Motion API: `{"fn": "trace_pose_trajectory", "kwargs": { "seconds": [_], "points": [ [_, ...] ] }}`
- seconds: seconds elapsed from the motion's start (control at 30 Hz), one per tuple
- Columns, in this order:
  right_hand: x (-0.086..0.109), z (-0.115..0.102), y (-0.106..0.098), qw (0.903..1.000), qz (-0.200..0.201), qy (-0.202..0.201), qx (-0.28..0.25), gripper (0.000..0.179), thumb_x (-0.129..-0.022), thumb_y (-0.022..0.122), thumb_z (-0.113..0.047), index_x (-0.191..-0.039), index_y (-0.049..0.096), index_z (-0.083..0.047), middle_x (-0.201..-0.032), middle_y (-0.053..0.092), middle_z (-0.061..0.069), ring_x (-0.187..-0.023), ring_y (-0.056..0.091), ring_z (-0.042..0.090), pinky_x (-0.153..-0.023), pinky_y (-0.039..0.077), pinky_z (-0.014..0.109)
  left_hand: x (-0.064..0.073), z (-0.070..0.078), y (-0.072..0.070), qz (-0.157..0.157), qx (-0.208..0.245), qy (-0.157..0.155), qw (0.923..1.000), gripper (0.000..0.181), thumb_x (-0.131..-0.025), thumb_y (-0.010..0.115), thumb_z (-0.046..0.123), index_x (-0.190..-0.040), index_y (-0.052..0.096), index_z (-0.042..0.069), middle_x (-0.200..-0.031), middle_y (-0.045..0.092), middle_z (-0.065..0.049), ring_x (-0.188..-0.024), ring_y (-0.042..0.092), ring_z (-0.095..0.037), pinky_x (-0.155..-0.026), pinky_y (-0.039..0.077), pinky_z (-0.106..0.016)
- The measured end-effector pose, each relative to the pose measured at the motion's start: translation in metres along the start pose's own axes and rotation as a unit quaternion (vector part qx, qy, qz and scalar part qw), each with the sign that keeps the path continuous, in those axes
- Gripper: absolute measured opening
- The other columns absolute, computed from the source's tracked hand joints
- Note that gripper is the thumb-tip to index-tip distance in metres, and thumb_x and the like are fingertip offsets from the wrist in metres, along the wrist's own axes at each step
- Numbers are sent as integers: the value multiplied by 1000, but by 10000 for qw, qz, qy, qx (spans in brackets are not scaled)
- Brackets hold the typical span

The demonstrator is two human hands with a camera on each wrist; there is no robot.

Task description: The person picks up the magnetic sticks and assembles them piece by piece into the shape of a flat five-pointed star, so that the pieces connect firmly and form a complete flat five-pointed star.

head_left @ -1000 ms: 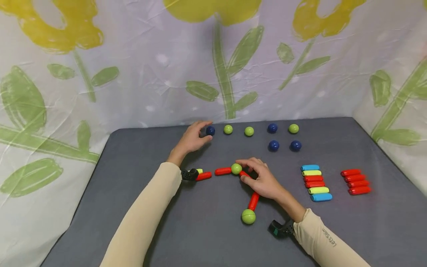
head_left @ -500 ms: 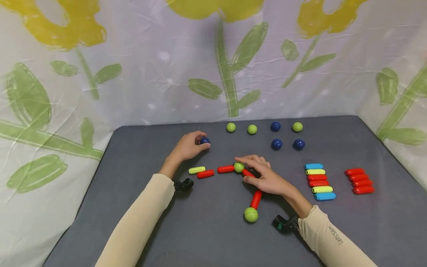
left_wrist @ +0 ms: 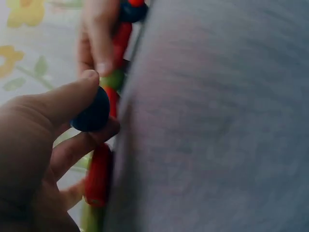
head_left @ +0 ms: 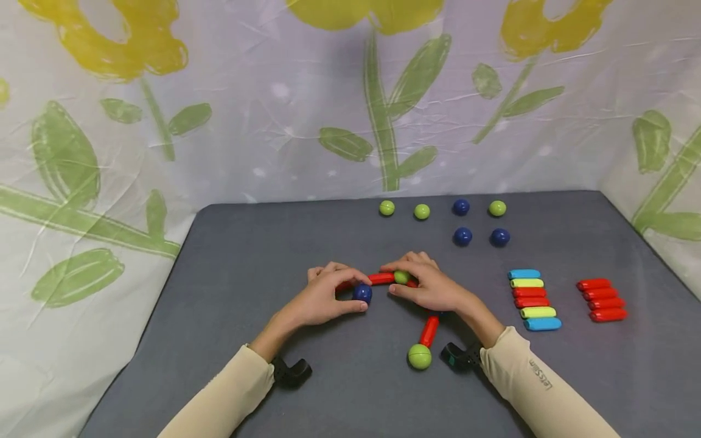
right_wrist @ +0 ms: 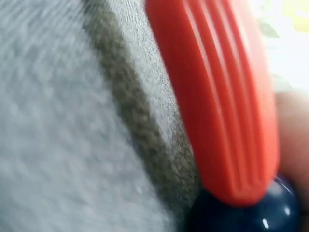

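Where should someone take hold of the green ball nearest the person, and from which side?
Probably around its widest part, coming from above and the near left. The green ball is round, so fingers set on opposite sides of its middle should slip least. A red rod meets its far side, and the black wrist device is to its right.
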State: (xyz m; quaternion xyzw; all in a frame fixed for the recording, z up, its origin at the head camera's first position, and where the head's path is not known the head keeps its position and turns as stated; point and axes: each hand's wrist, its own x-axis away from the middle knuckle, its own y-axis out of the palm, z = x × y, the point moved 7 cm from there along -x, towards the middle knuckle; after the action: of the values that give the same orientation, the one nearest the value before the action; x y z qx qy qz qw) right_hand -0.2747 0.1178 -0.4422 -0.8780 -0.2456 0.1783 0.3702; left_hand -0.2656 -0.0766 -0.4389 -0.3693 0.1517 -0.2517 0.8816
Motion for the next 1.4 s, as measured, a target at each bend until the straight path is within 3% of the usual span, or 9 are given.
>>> {"fn": "trace_pose_trajectory", "kwargs": {
  "seconds": [0.23, 0.53, 0.73, 0.87, 1.07, 1.2, 1.3, 1.4],
  "points": [
    [1, 1, 2, 9993, 352, -94, 127, 24, -91, 78, -27, -113, 77, -19, -89, 60, -3, -82, 43, 14, -79, 28, 35, 3, -8, 5, 460, -47, -81, 9989, 36, -84, 84, 33, -116, 67, 33, -108, 66, 11, -115, 48, -14, -102, 16, -50],
    [7, 0, 3, 9991, 323, -231, -162, 22, -90, 78, -27, -112, 77, -28, -98, 67, -9, -90, 48, 12, -79, 25, 36, 0, -7, 10, 632, -55, -52, 9980, 38, -82, 86, 33, -115, 68, 26, -108, 67, 10, -118, 46, -17, -104, 14, -52],
    [7, 1, 1, 9989, 346, -212, -244, 22, -90, 78, -26, -111, 77, -26, -98, 68, -8, -91, 49, 12, -81, 26, 36, 0, -6, 8, 712, -143, 116, 9973, 54, -83, 85, 30, -131, 62, 24, -124, 65, 5, -119, 49, -21, -101, 19, -53],
    [7, 6, -2, 9980, 517, -155, -324, 21, -90, 79, -22, -111, 78, -22, -98, 69, -4, -89, 49, 13, -83, 30, 36, 2, -9, 4, 996, -584, -54, 9933, 62, -84, 85, 28, -139, 57, 22, -133, 59, -2, -118, 52, -26, -97, 24, -52],
    [8, 15, -10, 9943, 956, 177, -441, 19, -88, 80, -19, -108, 79, -18, -98, 70, 0, -89, 50, 17, -84, 29, 37, 7, -15, -6, 1515, -1632, -601, 9730, 34, -88, 79, 34, -117, 68, 17, -117, 64, -5, -109, 51, -28, -91, 29, -52],
    [8, 17, -11, 9928, 1076, 281, -446, 19, -88, 80, -19, -106, 79, -18, -99, 71, 1, -91, 52, 18, -85, 28, 37, 9, -16, -10, 1759, -1900, -811, 9625, 23, -88, 78, 36, -95, 68, 17, -105, 63, -4, -101, 49, -28, -89, 30, -54],
    [8, 16, -11, 9924, 1102, 285, -469, 19, -87, 80, -19, -106, 79, -18, -99, 72, 1, -91, 52, 18, -85, 28, 37, 9, -15, -9, 1725, -1922, -809, 9627, 25, -87, 77, 41, -84, 64, 19, -103, 61, -3, -98, 48, -27, -89, 29, -54],
    [8, 15, -10, 9922, 1122, 274, -471, 18, -88, 80, -19, -106, 79, -19, -99, 72, 0, -90, 51, 18, -83, 28, 37, 8, -12, -6, 1595, -1785, -698, 9684, 26, -87, 75, 43, -81, 63, 21, -105, 61, -3, -100, 47, -26, -91, 27, -55]
  ]
}}
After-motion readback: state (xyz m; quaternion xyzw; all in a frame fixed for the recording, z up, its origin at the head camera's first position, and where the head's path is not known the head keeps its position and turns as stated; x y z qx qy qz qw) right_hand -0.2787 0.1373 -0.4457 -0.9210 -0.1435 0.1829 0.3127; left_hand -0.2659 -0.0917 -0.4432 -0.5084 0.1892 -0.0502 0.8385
